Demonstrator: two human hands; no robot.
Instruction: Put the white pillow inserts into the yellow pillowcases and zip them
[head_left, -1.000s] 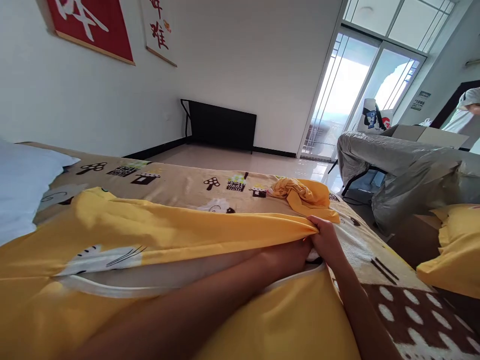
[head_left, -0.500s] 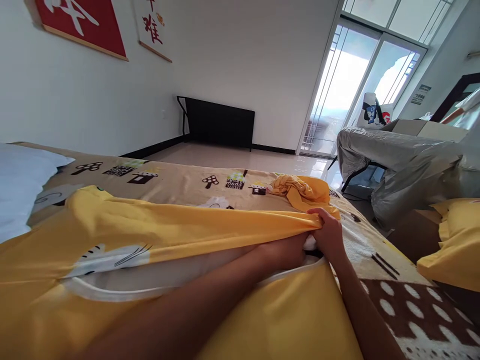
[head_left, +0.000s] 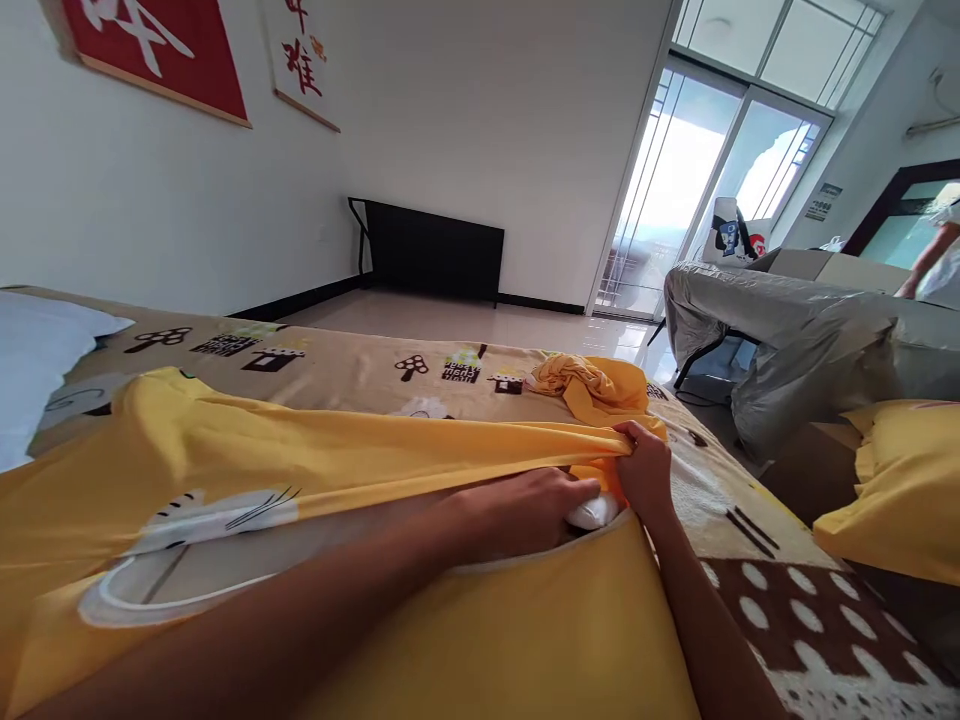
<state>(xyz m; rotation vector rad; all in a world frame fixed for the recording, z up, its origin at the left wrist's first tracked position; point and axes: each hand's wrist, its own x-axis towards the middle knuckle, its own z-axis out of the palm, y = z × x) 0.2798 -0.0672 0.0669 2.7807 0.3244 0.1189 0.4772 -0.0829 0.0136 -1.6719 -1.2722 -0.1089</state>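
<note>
A yellow fabric cover (head_left: pixel 360 440) with a printed white face lies across the bed, its long pale-edged opening gaping toward me. At the right end of that opening, my right hand (head_left: pixel 643 470) is closed on the cover's upper edge and holds it taut. My left hand (head_left: pixel 529 505) reaches into the opening from the lower left. Its fingers are closed at the corner of a white cloth piece (head_left: pixel 595 512), which shows just beyond the thumb. The rest of the white piece is hidden by my hand and the cover.
A crumpled yellow cloth (head_left: pixel 592 385) lies on the patterned bed blanket (head_left: pixel 360 365). A white pillow (head_left: pixel 45 350) is at the left. Yellow pillows (head_left: pixel 892 490) sit at the right, near a plastic-covered table (head_left: pixel 810 310). A person's arm (head_left: pixel 930 255) shows behind it.
My left hand has drawn back to the left inside the opening, and the white corner has shifted left with it. My right hand keeps its hold on the cover's edge.
</note>
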